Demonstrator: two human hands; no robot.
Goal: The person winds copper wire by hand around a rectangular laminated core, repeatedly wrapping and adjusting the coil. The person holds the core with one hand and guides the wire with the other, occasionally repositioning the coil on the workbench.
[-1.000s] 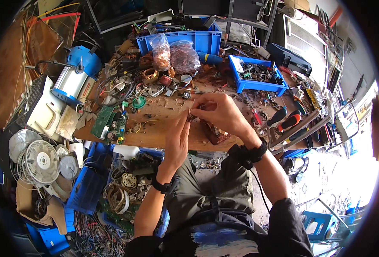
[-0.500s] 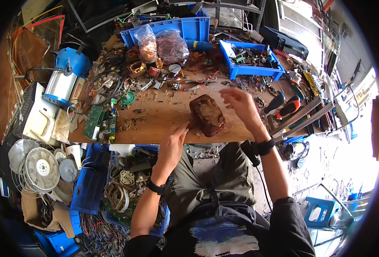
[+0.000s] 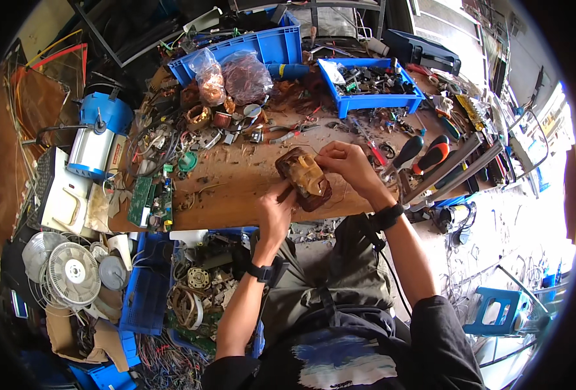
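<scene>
A copper coil [image 3: 308,177], dark reddish-brown around its rim with yellowish wrapping in the middle, is tilted over the bench's front edge. My left hand [image 3: 277,209] has its fingers closed on the coil's lower left side. At the coil's upper right side is my right hand [image 3: 348,168], thumb and fingertips pinched together. Whatever lies between those fingertips is too small to make out; a fine strand seems to rise near them.
Pliers [image 3: 291,134] lie behind the coil. Screwdrivers [image 3: 433,155] and metal bars [image 3: 454,170] crowd the right side. Blue bins [image 3: 379,102] of parts and bags of copper wire [image 3: 245,77] stand at the back. Green circuit boards [image 3: 146,201] sit on the left.
My right hand has come down and left from above the bench to pinch at the coil. The left hand now grips the coil, which has turned and tilted. The whole view has shifted slightly.
</scene>
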